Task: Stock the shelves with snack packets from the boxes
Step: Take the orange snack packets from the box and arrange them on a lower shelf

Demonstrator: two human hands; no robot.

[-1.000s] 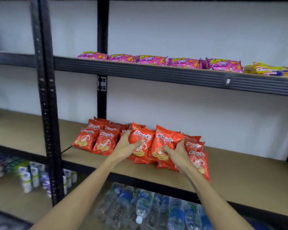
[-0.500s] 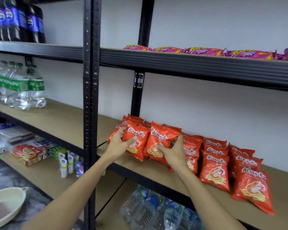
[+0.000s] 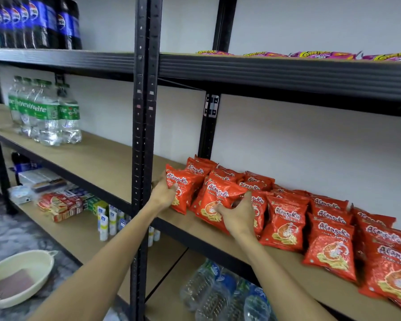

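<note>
The left hand (image 3: 163,193) is gripping the end packet (image 3: 186,181), the right hand (image 3: 240,215) the next packet (image 3: 220,193), shelf (image 3: 102,158) stretching away leftward

dark cola bottles (image 3: 39,22), blue labels, upright row at 10 o'clock. clear soda bottles (image 3: 49,117), green labels, upright cluster at 9 o'clock. red and green cartons (image 3: 60,205) stacked at 8 o'clock, white tubes (image 3: 112,220) standing just beside. cream oval basin (image 3: 33,258) on floor at 7 o'clock, brown pad (image 3: 14,283) inside. plastic water bottles (image 3: 220,295) lying at 6 o'clock. white wall (image 3: 310,140) behind.
</note>
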